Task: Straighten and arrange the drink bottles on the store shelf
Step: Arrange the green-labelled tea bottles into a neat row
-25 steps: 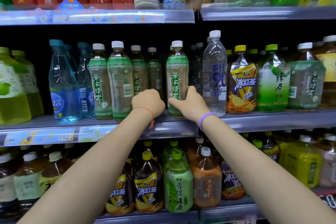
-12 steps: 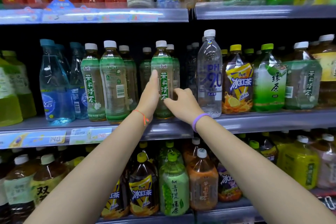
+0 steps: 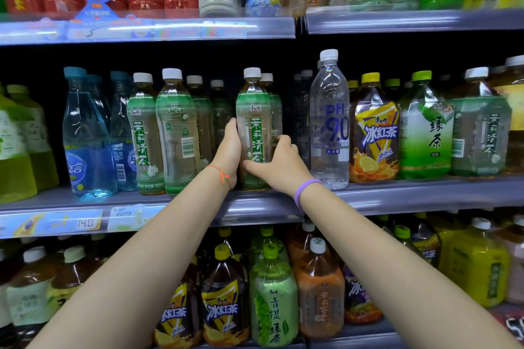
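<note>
A green-labelled jasmine tea bottle (image 3: 253, 110) with a white cap stands upright at the front of the middle shelf (image 3: 397, 193). My left hand (image 3: 229, 150) lies flat against its left side, fingers pointing up. My right hand (image 3: 279, 163) wraps its lower right side, thumb across the front of the label. Another like bottle (image 3: 273, 110) stands right behind it. Two more jasmine tea bottles (image 3: 177, 133) stand to the left with a gap between; one shows its barcode side.
A tall clear water bottle (image 3: 329, 119) stands close on the right, then iced tea (image 3: 374, 133) and green tea bottles (image 3: 425, 133). Blue water bottles (image 3: 85, 136) are at the left. Shelves above and below are packed with drinks.
My left hand has opened from a fist low on the shelf and risen flat against the bottle's side. My right hand has shifted onto the bottle's lower front. The view has drifted.
</note>
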The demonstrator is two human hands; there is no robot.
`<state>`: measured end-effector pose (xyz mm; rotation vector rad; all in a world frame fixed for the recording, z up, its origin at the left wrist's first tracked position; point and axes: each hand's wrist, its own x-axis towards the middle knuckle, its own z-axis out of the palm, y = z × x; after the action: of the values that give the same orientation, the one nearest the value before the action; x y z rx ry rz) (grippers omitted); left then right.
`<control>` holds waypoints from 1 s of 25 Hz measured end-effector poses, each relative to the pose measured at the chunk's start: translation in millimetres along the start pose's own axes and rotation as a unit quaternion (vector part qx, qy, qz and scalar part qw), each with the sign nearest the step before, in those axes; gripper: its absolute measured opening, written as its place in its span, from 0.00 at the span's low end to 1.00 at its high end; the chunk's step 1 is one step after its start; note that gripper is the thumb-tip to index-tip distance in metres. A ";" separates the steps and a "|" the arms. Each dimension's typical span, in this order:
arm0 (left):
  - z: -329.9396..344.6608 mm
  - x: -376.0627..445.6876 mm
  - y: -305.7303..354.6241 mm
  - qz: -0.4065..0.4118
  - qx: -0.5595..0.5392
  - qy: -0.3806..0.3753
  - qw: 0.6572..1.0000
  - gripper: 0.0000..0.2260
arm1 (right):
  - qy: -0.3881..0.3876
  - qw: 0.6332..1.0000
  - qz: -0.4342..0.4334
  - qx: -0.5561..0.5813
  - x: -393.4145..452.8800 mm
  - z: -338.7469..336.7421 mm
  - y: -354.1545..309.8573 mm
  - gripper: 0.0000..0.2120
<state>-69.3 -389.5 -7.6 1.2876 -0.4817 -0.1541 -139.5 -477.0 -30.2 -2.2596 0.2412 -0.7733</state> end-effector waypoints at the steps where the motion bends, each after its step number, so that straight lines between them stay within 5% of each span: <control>1: -1.0 1.6 -1.3 0.000 -0.007 -0.003 1.000 0.24 | 0.000 1.000 0.000 0.002 0.9 -0.4 0.1 0.40; 12: 17.1 -1.5 -8.4 -0.005 -0.035 -0.014 0.999 0.21 | -0.050 0.987 0.057 0.139 18.8 -0.1 5.6 0.47; 21: 31.6 -12.5 -5.1 -0.013 -0.007 -0.016 1.000 0.21 | -0.030 0.987 0.076 0.138 8.1 -10.9 7.7 0.31; 25: 16.6 -17.0 -2.4 0.033 0.059 0.042 0.997 0.17 | 0.067 0.994 -0.007 0.081 -9.7 -2.4 -4.8 0.37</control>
<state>-91.1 -398.5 -11.0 1.3865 -0.4675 -0.0156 -148.9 -471.3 -30.0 -2.0622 0.2177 -0.9192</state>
